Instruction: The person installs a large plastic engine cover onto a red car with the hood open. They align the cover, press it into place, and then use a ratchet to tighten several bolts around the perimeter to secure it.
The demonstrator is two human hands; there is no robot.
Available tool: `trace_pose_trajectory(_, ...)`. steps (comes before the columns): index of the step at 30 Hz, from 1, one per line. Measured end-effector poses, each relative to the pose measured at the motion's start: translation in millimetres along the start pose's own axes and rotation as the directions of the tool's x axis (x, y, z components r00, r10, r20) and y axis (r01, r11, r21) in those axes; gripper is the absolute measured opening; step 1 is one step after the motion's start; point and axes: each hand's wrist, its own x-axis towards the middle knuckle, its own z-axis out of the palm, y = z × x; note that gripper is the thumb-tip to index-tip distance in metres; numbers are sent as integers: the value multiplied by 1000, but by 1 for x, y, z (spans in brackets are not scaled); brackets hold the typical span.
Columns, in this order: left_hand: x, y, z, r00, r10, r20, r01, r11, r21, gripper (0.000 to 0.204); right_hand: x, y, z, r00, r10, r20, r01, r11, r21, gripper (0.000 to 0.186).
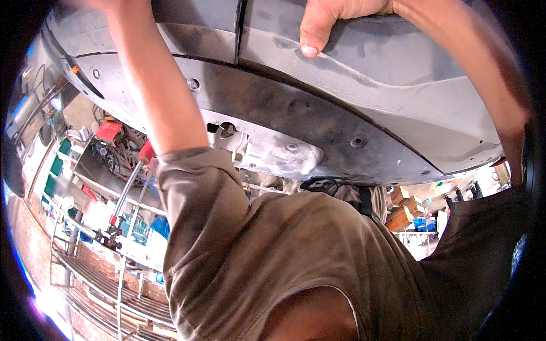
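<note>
Spanning the head view: grey bumper panel (pixel 392 85), apparently a car's, filling the upper part above the brown shirt (pixel 318 238).
Right hand (pixel 341 10): set at the panel's upper part, thumb (pixel 311 42) pointing down over the outer face; cut off at the frame top, so no telling whether pinching an edge or just pressing flat.
Left hand (pixel 94 4): blurred, mostly beyond the top-left rim; no telling whether spread or pinching.
Left forearm (pixel 151 79): passing in front of the undertray (pixel 256 102).
Undertray: dark and curved, meeting the bumper panel along a long seam; dotted with round fasteners (pixel 358 142), with a cut-out (pixel 226 129) beside the forearm.
Slip risk: likely highest at the thumb, given smooth, dusty-looking plastic and perhaps a thin hold.
Crack risk: possible near the dark vertical gap (pixel 239 34) or at the fasteners, if pulled or pushed unevenly between both hands.
Drop risk: possible toward the nearby chest, if loose at the mounts; not visible whether firmly fixed.
Left background: metal rack (pixel 85 267) and red-ended silver rod (pixel 129 190).
Right background: brown boxes (pixel 401 217) near a blue container (pixel 424 224).
</note>
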Motion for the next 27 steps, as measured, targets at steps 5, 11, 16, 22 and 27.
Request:
trace_pose_trajectory(5,-89,26,-16,925,-188,-331,149,979,-139,53,6,14,-5,997,-79,16,75,986,147,40)
trace_pose_trajectory(11,-133,58,-11,944,-243,-221,228,969,-92,45,17,15,1,999,-31,38,23,982,190,38)
trace_pose_trajectory(16,-132,54,3,919,-193,-344,133,972,-192,39,13,17,-1,998,-45,-54,46,999,21,36)
trace_pose_trajectory(22,-134,51,-5,958,-133,-254,101,986,-136,34,9,11,0,998,-56,-26,57,998,35,38)
trace_pose_trajectory(27,-101,57,-16,879,-441,-182,376,875,-306,35,11,16,13,975,-79,-208,66,996,-65,65)
